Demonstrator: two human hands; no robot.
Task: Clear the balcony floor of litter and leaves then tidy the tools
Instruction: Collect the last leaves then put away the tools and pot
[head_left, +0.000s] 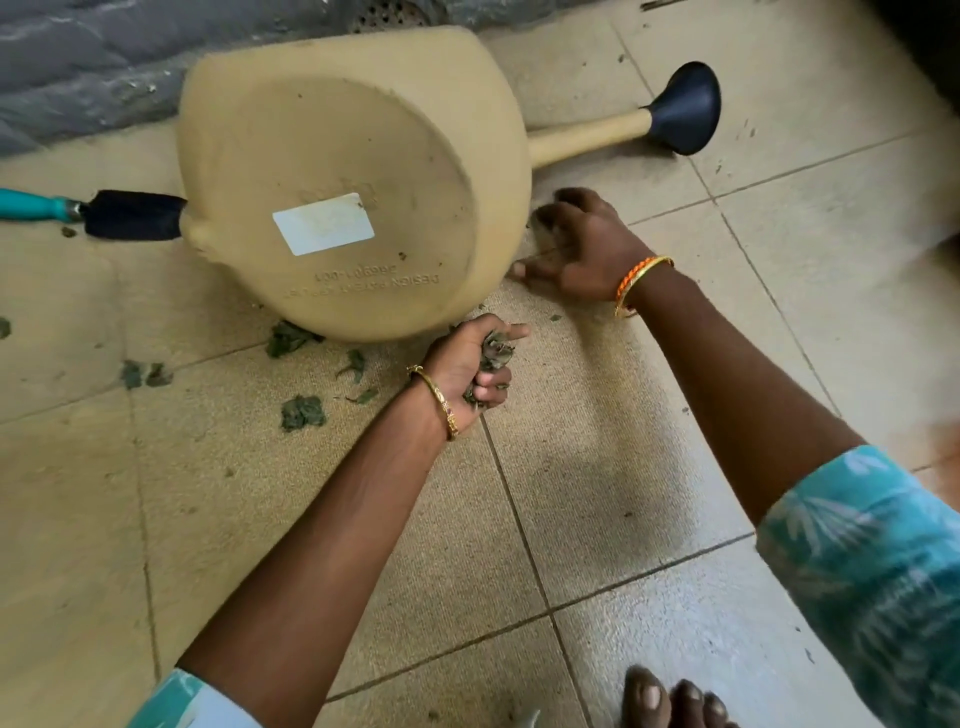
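Our left hand (475, 364) is curled tight round a wad of crumpled dark green leaves (493, 349), knuckles just beside the lower edge of the tan plastic watering can (337, 182), which lies tipped over with its round base facing us. Our right hand (576, 244) rests on the beige tiled floor (597, 467) beyond that fist, fingers bent down against the tile at the can's right edge — whether they pinch anything we cannot tell. Loose green leaf scraps (304, 413) lie scattered left of the gripping hand, close to the can's underside. The can's tan spout with its dark blue rose (685, 106) reaches away past the right hand. Far left of the grip, a teal-handled tool (36, 205) touches the can's dark handle (135, 215). Near us and to the right of the fist, bare tile lies open — down to our toes (670, 699).
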